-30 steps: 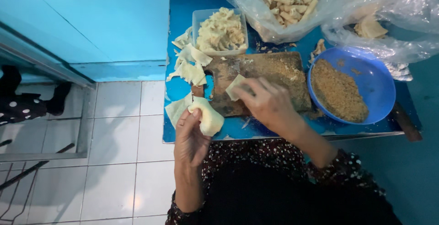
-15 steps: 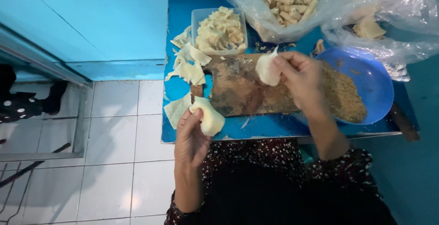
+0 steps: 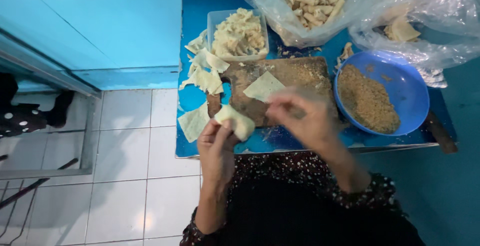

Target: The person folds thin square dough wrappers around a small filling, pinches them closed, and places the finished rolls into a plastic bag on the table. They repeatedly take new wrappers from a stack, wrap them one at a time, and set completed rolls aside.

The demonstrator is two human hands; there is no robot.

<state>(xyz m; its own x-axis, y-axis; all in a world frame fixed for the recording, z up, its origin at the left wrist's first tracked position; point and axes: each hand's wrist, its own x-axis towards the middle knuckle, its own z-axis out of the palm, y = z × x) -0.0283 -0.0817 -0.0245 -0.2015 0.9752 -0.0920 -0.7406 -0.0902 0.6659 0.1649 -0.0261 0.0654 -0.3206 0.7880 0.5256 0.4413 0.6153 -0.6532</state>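
pale folded wrapper point(image 3: 235, 122) in left hand point(image 3: 216, 148), soft, creased

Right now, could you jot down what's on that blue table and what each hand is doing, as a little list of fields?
Left hand: holds a pale folded wrapper piece at the table's near edge
Right hand: blurred, over the wooden board, by a flat square wrapper
Board's right: blue bowl of brown crumbs
Board's far side: clear tub of pale filling
Board's left: loose wrappers
Far edge: plastic bag of finished rolls
Surface: blue table above white floor tiles
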